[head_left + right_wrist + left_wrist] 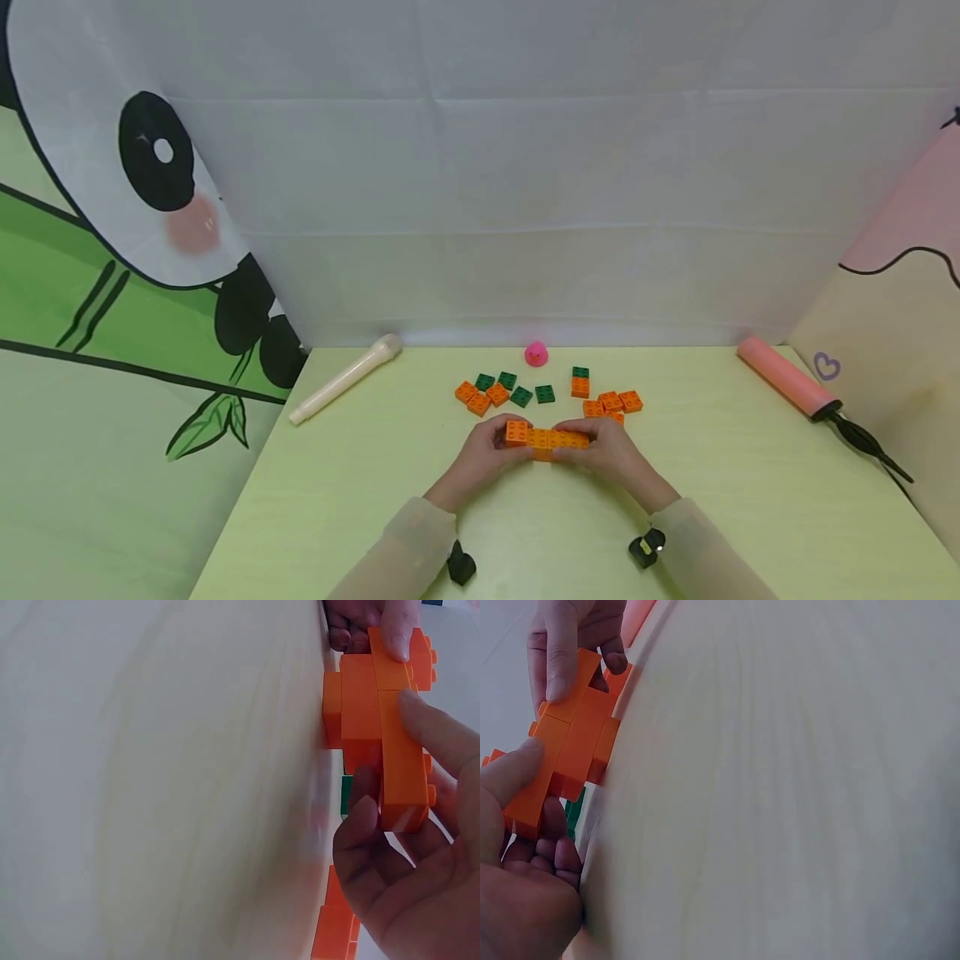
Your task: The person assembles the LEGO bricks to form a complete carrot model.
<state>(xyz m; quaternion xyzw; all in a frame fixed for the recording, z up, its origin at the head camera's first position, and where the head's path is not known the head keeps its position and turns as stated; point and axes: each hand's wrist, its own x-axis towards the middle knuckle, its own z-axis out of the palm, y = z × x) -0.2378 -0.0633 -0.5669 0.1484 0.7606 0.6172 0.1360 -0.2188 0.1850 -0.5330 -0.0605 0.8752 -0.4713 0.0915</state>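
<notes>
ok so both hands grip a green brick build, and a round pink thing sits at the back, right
The brick build is orange, not green, as the head view shows. The left hand and right hand do grip it, and the round pink thing sits at the back.

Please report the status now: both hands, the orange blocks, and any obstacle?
Left hand, right hand: gripping opposite ends of orange block assembly. Assembly: several blocks joined. Loose green blocks beyond it; nothing seen blocking the hands.
</notes>
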